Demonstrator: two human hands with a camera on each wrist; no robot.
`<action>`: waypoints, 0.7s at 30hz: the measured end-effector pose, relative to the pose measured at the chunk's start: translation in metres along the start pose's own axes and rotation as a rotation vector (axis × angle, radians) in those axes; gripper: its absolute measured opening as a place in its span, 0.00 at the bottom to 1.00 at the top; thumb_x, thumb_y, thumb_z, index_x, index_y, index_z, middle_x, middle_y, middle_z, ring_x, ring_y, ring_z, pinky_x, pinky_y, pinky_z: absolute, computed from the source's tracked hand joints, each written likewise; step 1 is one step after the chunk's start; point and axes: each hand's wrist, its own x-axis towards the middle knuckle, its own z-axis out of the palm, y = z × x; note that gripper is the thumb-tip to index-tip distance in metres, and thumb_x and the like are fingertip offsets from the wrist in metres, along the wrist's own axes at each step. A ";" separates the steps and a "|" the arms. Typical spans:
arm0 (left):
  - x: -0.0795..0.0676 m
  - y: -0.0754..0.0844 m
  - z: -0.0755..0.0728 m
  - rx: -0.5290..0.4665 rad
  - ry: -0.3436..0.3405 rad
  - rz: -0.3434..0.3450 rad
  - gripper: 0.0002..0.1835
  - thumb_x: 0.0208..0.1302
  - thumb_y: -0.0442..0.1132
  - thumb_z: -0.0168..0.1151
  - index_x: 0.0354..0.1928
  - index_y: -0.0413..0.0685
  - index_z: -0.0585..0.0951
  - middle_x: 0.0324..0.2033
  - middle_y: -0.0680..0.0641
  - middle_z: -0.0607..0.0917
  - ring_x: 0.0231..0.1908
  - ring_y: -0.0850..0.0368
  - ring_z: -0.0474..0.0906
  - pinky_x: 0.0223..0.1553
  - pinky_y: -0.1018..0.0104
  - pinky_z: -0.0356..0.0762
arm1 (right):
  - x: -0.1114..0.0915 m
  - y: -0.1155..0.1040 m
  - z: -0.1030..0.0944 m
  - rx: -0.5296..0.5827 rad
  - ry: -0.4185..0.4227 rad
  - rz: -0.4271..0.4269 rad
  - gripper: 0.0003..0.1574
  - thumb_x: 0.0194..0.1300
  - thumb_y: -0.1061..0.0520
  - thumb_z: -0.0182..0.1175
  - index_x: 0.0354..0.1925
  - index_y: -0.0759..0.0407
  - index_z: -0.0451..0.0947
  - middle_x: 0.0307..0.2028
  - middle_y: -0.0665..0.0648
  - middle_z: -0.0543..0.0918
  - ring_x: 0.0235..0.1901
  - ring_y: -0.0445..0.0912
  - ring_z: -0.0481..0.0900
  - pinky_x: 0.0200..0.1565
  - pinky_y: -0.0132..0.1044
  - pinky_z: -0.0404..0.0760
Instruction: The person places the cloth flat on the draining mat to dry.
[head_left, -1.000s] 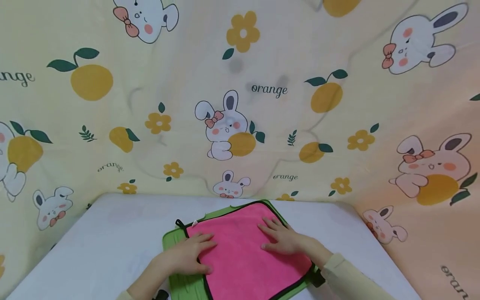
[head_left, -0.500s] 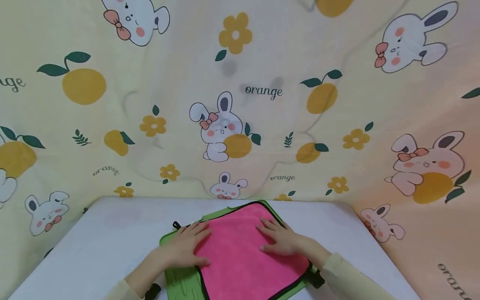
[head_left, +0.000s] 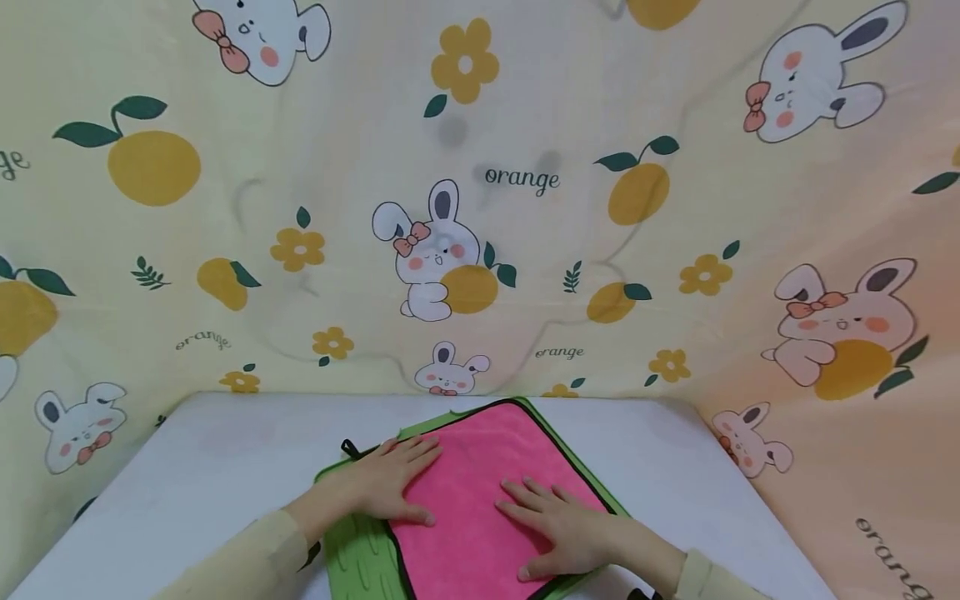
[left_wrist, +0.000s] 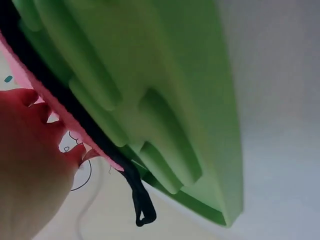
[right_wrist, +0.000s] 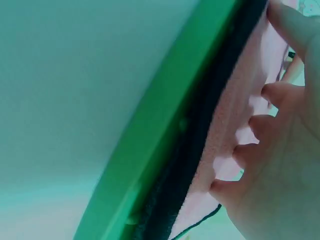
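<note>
On the green mat (head_left: 360, 558), both hands press the pink cloth (head_left: 480, 492) flat.

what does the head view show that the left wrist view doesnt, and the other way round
Only the head view shows both hands flat on the pink cloth, the right hand nearer the person, plus the white table and the rabbit-print backdrop. Only the left wrist view shows the raised ribs moulded into the green mat up close. Both show the left hand at the cloth's black-trimmed edge, and its black hanging loop.
</note>
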 end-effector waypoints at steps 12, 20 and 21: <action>0.002 -0.002 0.004 -0.027 -0.048 -0.022 0.60 0.57 0.78 0.62 0.83 0.55 0.56 0.82 0.51 0.54 0.81 0.47 0.47 0.77 0.38 0.49 | -0.006 0.002 0.010 0.064 -0.018 -0.020 0.60 0.64 0.30 0.68 0.83 0.36 0.50 0.84 0.49 0.44 0.81 0.63 0.39 0.70 0.78 0.46; -0.003 -0.004 0.003 -0.044 0.031 -0.025 0.55 0.61 0.78 0.58 0.82 0.53 0.60 0.81 0.49 0.58 0.80 0.43 0.49 0.76 0.37 0.50 | -0.010 0.014 0.004 0.136 0.094 -0.045 0.54 0.68 0.30 0.64 0.83 0.40 0.54 0.83 0.50 0.51 0.81 0.61 0.46 0.73 0.73 0.47; -0.005 -0.006 0.002 -0.047 0.057 -0.030 0.54 0.62 0.77 0.58 0.81 0.52 0.61 0.81 0.48 0.59 0.80 0.42 0.50 0.76 0.36 0.50 | -0.011 0.017 0.001 0.138 0.140 -0.046 0.53 0.69 0.30 0.63 0.82 0.42 0.55 0.82 0.52 0.53 0.80 0.61 0.48 0.73 0.72 0.47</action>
